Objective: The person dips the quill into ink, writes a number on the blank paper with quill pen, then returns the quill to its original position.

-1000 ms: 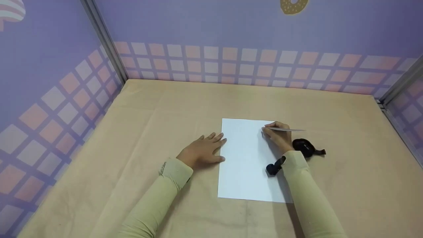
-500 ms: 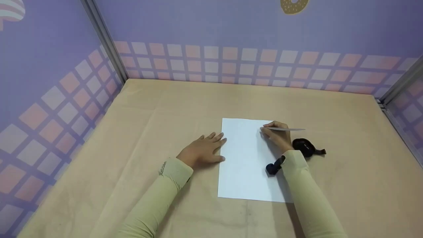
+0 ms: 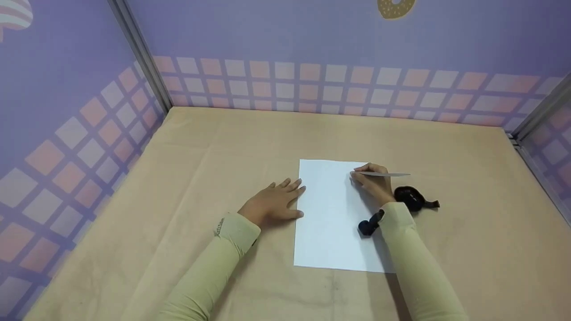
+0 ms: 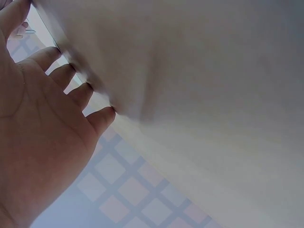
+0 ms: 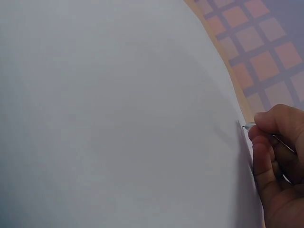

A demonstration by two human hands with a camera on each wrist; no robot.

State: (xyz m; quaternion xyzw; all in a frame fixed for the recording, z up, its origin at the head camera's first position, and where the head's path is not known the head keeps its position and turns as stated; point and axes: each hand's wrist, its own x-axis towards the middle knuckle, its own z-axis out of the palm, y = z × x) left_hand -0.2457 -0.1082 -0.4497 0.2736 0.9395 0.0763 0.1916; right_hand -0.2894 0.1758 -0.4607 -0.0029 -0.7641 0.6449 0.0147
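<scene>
- Nearest, a pale green left sleeve (image 3: 209,267) and right sleeve (image 3: 417,263) run up behind the two hands.
- A small black piece (image 3: 367,228) shows on the inner side of the right cuff, behind the right hand (image 3: 377,186) and over the paper.
- The left hand (image 3: 273,203) has its fingers straight and spread, the tips at the left edge of a white sheet of paper (image 3: 325,214); it grips nothing.
- That sheet lies flat between the hands, reaching back toward the sleeves.
- A rounded black object with a short tail (image 3: 410,199) sits just to the right of the right wrist; whether it is attached there cannot be told.
- The right hand, at the sheet's far right part, pinches a slender pen (image 3: 396,174), its point toward the left hand; whether it touches the paper is unclear.
- Beyond both hands stretches the tan, lightly creased worktop (image 3: 250,138).
- Farthest, a purple wall (image 3: 276,31) carries pink and white squares (image 3: 284,70).
</scene>
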